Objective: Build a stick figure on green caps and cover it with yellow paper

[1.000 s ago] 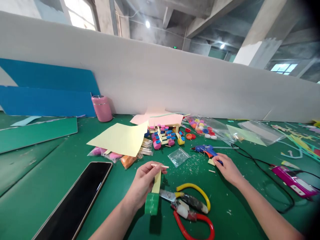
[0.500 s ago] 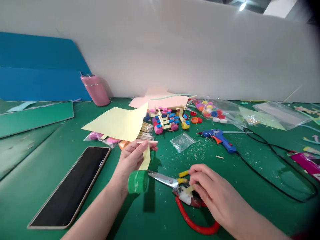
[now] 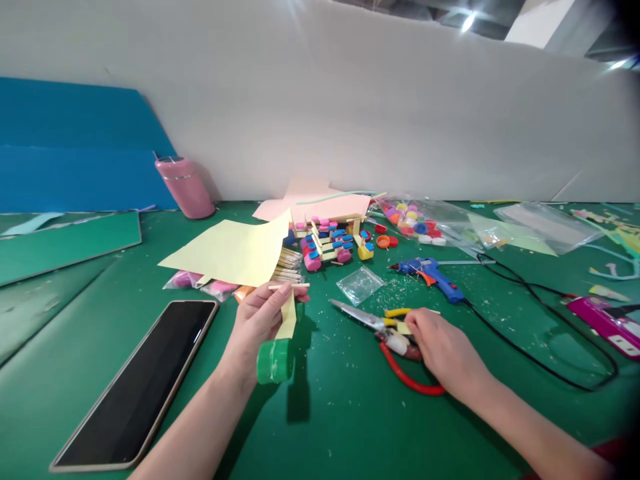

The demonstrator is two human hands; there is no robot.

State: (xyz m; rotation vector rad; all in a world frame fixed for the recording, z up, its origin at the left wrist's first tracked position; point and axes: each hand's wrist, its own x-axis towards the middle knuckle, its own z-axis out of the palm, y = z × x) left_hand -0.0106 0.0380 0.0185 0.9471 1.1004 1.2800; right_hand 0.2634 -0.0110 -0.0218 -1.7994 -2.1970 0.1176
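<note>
My left hand [image 3: 260, 317] is closed in a pinch on a thin wooden stick [image 3: 299, 286] at the top of a yellow paper strip [image 3: 288, 317]. Below the strip hangs a green bottle cap [image 3: 274, 362], off the table. To the right, my right hand [image 3: 443, 340] is closed at the handles of the scissors [image 3: 363, 315], which have a red loop and yellow parts. The blades point left and look shut. A small yellow paper piece [image 3: 403, 328] shows at my right fingertips, which are partly hidden.
A phone [image 3: 137, 387] lies at the left. Yellow paper [image 3: 230, 250] covers bundled sticks and bags. Small cap-and-stick pieces [image 3: 327, 247] stand at the back. Toward the right are a blue glue gun [image 3: 430, 273], its black cord, a power strip [image 3: 603, 323] and a clear bag [image 3: 361, 285].
My right hand and the scissors have moved right and away from me, so the blade tips now lie farther from the green cap. My left hand keeps its pinch.
</note>
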